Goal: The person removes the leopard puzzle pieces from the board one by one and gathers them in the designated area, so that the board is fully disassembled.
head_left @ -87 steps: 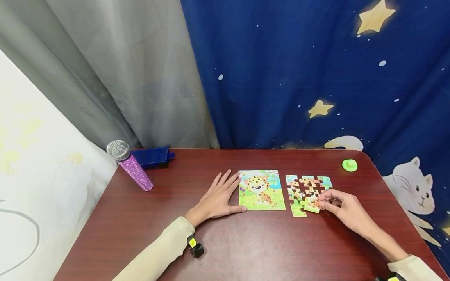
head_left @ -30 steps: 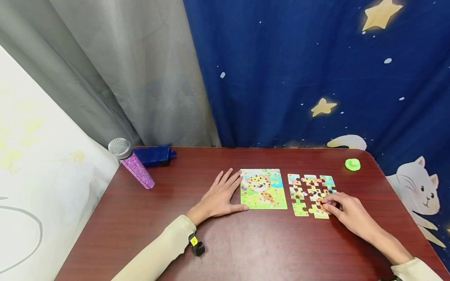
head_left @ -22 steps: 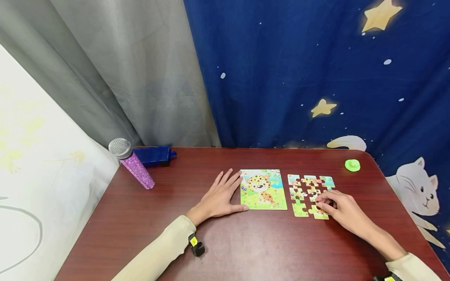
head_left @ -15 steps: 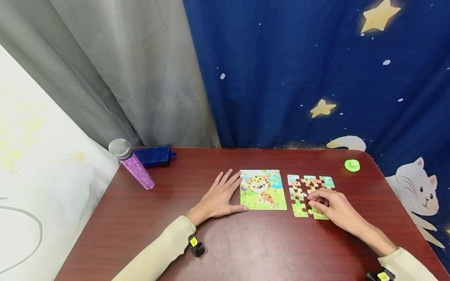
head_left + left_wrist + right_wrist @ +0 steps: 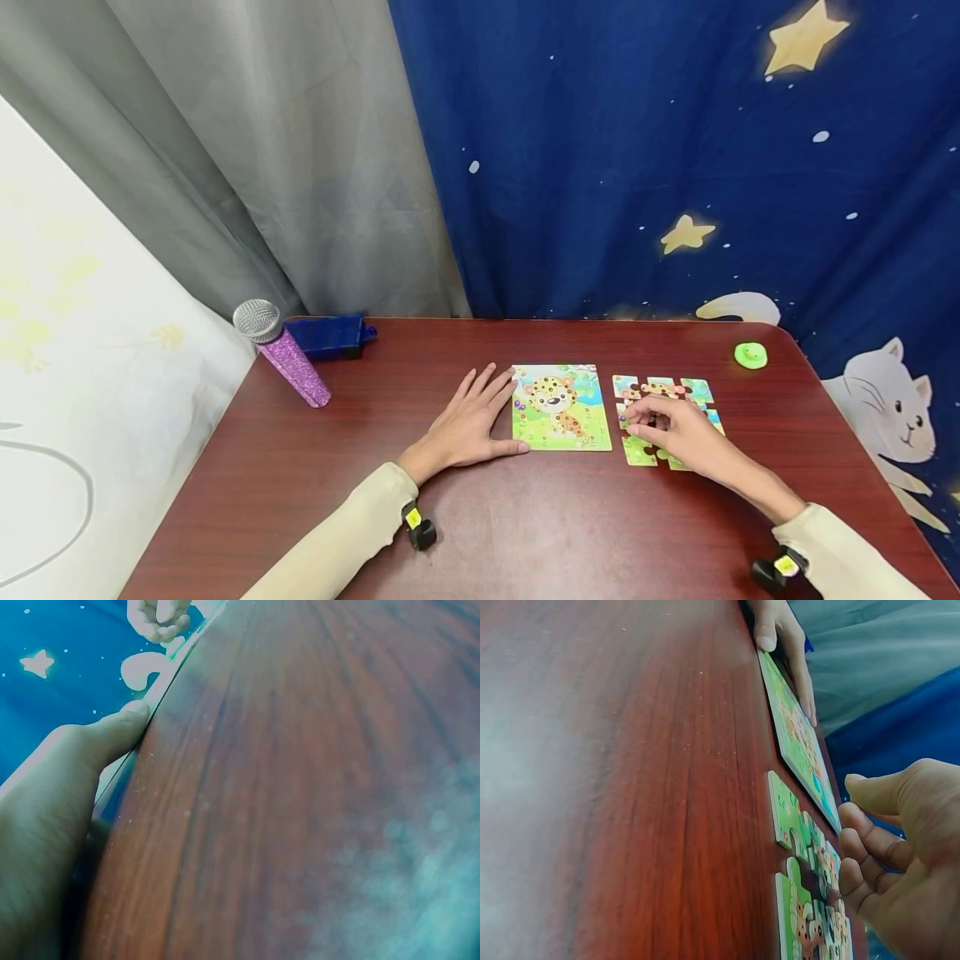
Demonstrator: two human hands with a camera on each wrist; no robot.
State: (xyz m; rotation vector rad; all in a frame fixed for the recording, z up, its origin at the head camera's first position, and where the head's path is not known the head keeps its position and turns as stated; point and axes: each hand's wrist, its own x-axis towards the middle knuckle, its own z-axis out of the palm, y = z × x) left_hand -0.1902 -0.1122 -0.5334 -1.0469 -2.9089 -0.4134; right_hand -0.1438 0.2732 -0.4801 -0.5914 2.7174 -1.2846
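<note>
My left hand (image 5: 468, 425) rests on the table with fingers spread, fingertips and thumb at the left edge of a square picture board (image 5: 592, 433) showing a spotted leopard cub. Just right of the board lie several jigsaw pieces (image 5: 697, 390) in loose rows, small gaps between them. Over these pieces is my right hand (image 5: 686, 429), its fingers loosely bent near the left column and hiding the middle ones. In the right wrist view, the thumb and fingers stand apart beside the jigsaw pieces (image 5: 786, 814), with nothing seen between them.
A glittery purple microphone (image 5: 296, 367) and a dark blue object (image 5: 330, 335) are at the table's back left. A small bright green item (image 5: 750, 355) sits at the back right. Grey and blue curtains (image 5: 562, 208) hang behind the table (image 5: 525, 525).
Earlier, my right hand held a tilted piece at the lower part of the puzzle; that piece then lay flat. The hand has since moved left over the pieces. My left hand stays put.
</note>
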